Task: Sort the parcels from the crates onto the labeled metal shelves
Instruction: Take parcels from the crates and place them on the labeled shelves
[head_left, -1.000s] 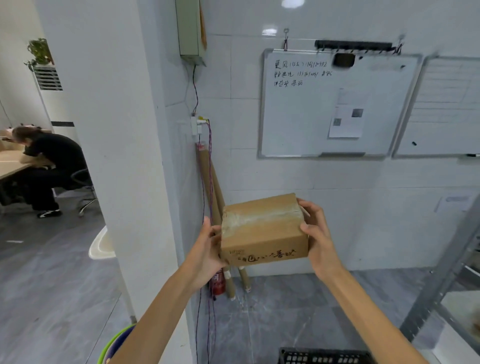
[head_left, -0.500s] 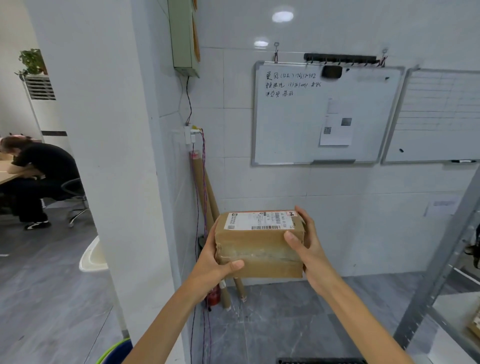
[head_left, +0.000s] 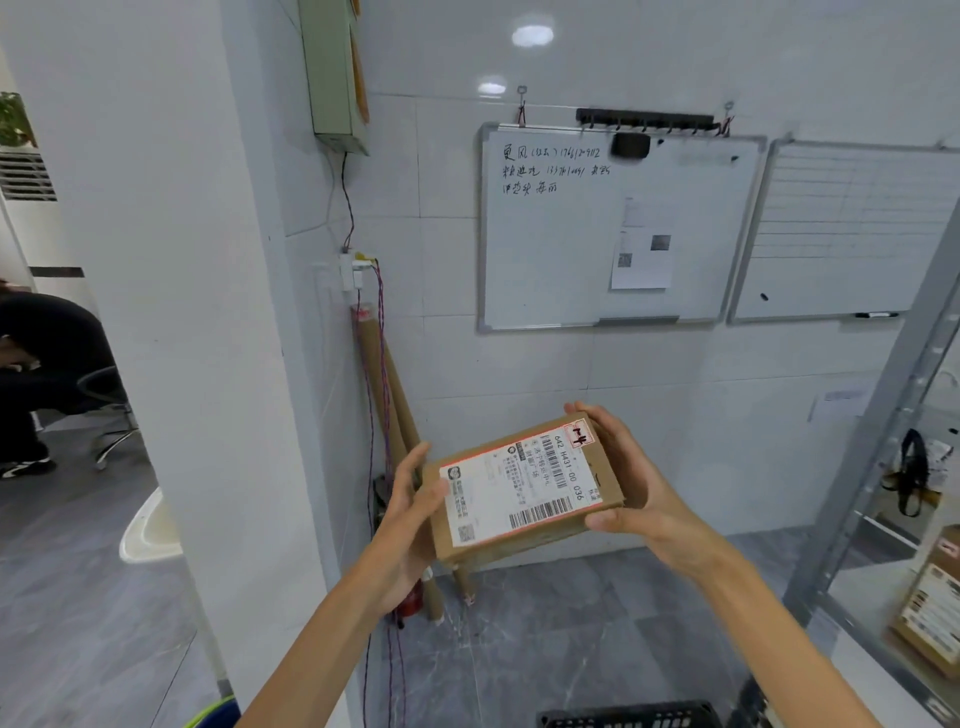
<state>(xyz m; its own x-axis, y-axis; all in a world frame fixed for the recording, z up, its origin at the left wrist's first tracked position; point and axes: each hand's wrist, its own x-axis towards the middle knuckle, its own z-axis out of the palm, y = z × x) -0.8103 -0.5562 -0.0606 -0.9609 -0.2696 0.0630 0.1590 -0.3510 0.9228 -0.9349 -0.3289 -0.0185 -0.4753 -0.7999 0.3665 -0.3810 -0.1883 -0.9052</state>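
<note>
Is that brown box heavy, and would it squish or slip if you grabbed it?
Probably light: the left hand and right hand hold the parcel in the air by its ends with fingers and thumbs. It seems stiff, since its cardboard edges look straight under that grip. Its flat sides shouldn't roll; the smooth label might be slippery.

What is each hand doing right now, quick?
Left hand: holding the left end of the cardboard parcel.
Right hand: holding the right end of the same cardboard parcel.
</note>
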